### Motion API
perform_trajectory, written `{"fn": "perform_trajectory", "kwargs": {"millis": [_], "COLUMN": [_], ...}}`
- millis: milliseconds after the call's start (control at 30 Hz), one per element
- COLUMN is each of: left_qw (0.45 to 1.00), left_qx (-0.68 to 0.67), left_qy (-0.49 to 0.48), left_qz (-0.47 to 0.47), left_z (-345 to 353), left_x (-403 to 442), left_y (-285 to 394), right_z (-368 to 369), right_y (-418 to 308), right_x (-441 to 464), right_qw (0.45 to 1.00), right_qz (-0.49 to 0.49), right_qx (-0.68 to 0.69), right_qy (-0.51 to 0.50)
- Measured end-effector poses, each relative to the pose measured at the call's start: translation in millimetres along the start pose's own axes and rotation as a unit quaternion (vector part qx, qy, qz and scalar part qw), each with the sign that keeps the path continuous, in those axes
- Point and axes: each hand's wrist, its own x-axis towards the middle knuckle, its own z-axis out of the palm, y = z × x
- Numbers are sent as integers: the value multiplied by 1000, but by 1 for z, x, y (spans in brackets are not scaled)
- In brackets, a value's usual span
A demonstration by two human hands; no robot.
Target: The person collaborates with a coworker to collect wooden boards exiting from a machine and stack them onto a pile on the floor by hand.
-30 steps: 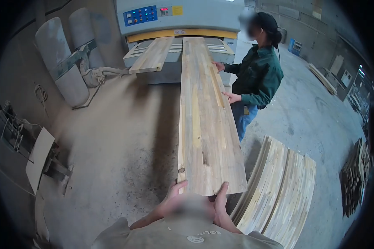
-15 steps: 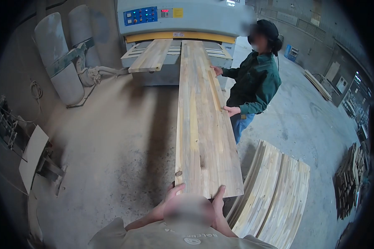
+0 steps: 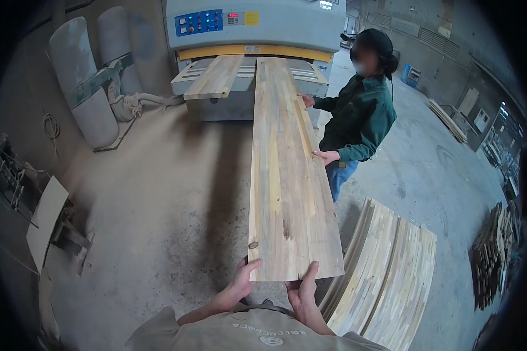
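Note:
A long laminated wood panel stretches from my body to the machine, its far end at the slot under the yellow bar. My left hand grips its near left corner, thumb on top and fingers underneath. My right hand holds the near edge toward the right, thumb on the upper face and fingers partly hidden below. On the panel's right side, a co-worker has both hands at its long edge. A shorter wood panel sticks out of the machine to the left.
The large sanding-type machine with a blue control panel stands ahead. Stacked wood panels lie at my lower right. Dust-collector bags and a leaning board are on the left. Darker planks are piled far right.
The long panel's near end has shifted very slightly right and down, with my hands still on it. The shorter panel has moved slightly farther into the machine.

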Motion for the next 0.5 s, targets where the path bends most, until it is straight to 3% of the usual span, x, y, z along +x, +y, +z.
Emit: {"fn": "perform_trajectory", "kwargs": {"millis": [500], "left_qw": [1000], "left_qx": [7], "left_qy": [-7], "left_qz": [-1], "left_z": [-8], "left_x": [6], "left_y": [-2], "right_z": [0], "right_y": [2], "right_x": [4], "right_qw": [1000], "right_qz": [-9], "right_qx": [-18], "right_qy": [-10]}}
